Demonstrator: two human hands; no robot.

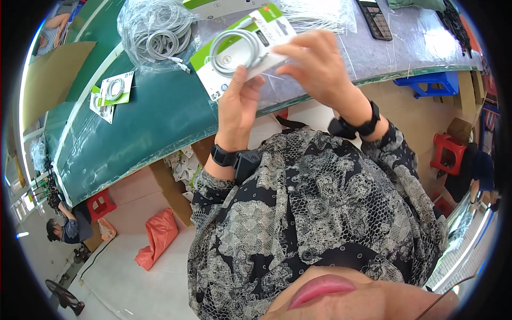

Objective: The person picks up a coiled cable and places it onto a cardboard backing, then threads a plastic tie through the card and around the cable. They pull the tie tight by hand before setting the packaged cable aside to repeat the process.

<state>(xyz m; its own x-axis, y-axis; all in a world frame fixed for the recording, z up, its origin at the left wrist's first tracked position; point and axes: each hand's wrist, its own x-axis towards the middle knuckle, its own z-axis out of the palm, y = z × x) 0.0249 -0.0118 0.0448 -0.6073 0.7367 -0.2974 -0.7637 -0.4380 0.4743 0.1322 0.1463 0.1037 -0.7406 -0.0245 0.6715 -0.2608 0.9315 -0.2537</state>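
Note:
My left hand grips the lower edge of a green and white cardboard packaging card, thumb on its front. Against the card's face lies a coiled pale grey cable, with its plug ends near the card's upper and right parts. My right hand is just off the card's right side, slightly blurred. Its thumb and forefinger are apart, with nothing visible between them. Behind it, thin white ties lie bundled in clear plastic.
A clear bag of coiled grey cables sits left of the card. Two carded cables lie farther left on the green tabletop. A black tray-like object is at the back right. Blue stool and red stool stand right.

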